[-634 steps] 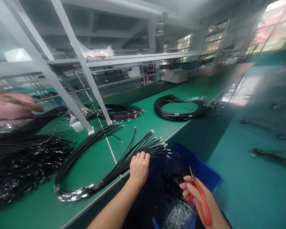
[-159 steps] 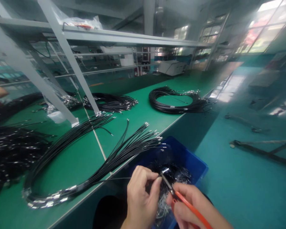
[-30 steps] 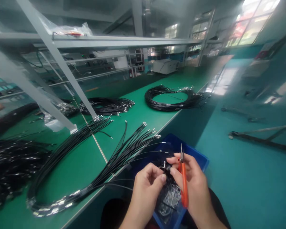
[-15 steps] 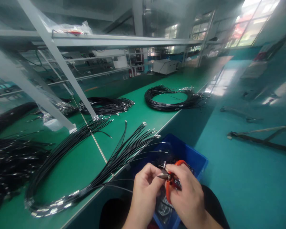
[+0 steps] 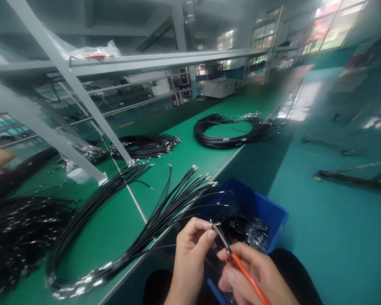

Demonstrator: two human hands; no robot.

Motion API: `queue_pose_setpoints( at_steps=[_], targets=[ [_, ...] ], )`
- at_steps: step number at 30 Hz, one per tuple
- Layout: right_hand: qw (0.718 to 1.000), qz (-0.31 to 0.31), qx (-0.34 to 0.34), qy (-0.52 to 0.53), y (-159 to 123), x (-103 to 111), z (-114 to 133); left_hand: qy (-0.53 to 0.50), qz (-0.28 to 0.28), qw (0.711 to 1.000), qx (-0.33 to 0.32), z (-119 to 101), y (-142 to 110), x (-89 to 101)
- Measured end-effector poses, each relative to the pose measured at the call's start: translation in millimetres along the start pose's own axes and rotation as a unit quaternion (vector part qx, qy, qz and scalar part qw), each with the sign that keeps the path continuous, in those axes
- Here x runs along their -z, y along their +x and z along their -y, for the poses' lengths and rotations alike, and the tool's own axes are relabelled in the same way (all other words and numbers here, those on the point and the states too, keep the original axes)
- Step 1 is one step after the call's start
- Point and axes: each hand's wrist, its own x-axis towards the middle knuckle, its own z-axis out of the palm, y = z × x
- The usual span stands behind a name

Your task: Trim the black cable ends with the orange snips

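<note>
My left hand is closed, pinching the end of a thin black cable between thumb and fingertips. The cable trails back to a bundle of black cables on the green bench. In my right hand are red-handled pliers, seen nearly edge-on. Their slim jaws reach the small pale tip held at my left fingertips; whether they grip it I cannot tell. Below and beyond my hands stands a blue bin with dark parts and clear plastic inside.
Coiled black cables lie farther along the green bench. Another heap of cables is at the left. White shelf posts rise from the bench. Part of another person's arm shows at the left edge.
My right hand has turned the pliers from crosswise to nearly edge-on and moved lower. My left hand keeps its pinch on the cable end. The view has shifted slightly.
</note>
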Motion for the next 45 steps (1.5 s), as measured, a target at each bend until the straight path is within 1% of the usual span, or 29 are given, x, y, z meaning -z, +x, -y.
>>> queue_pose_setpoints(
  at_steps=[3, 9, 12, 14, 17, 20, 23, 26, 29, 34, 38, 40, 41, 43, 45],
  targets=[
    [1.000, -0.012, -0.013, -0.010, 5, -1, -1, 0.032, -0.001, 0.999, 0.000, 0, -2, -1.6],
    [0.998, -0.054, 0.019, -0.027, 8, -1, -6, 0.078, -0.016, 0.997, -0.003, 4, -2, -3.8],
    [0.998, -0.053, 0.011, -0.043, 8, 1, -7, 0.102, -0.033, 0.994, -0.010, 2, -2, -7.6],
    [0.997, -0.055, 0.002, -0.051, 8, 2, -7, 0.111, -0.033, 0.993, -0.011, 1, -1, -9.3],
    [0.997, -0.056, 0.009, -0.052, 8, 5, -6, 0.115, -0.032, 0.993, -0.008, 1, -1, -9.2],
    [0.999, -0.035, 0.009, -0.035, 5, 9, -4, 0.114, -0.040, 0.993, -0.007, 3, 1, -7.6],
    [1.000, 0.011, -0.006, -0.012, 3, 15, -2, 0.115, -0.042, 0.992, -0.006, 4, 1, -7.2],
    [0.998, 0.055, -0.030, -0.013, 2, 17, 0, 0.133, -0.041, 0.990, -0.014, 3, 1, -8.9],
    [0.997, 0.058, -0.043, -0.020, 2, 17, 5, 0.148, -0.040, 0.988, -0.022, 2, -1, -11.1],
    [0.997, 0.039, -0.042, -0.048, 4, 15, 8, 0.168, -0.035, 0.985, -0.034, 3, -2, -12.6],
    [0.996, 0.029, -0.037, -0.071, 7, 18, -1, 0.206, -0.040, 0.977, -0.050, 5, 0, -12.3],
    [0.998, 0.017, -0.014, -0.058, 6, 21, -7, 0.232, -0.036, 0.970, -0.067, 5, 1, -11.9],
    [0.999, -0.003, 0.006, -0.049, 5, 22, -9, 0.244, -0.032, 0.966, -0.075, 5, 2, -11.7],
    [0.995, -0.069, 0.061, -0.030, 5, 24, -13, 0.263, -0.019, 0.961, -0.084, 4, 1, -11.6],
    [0.982, -0.141, 0.125, -0.014, 7, 25, -12, 0.283, 0.001, 0.955, -0.086, 2, 0, -12.2]
  ],
)
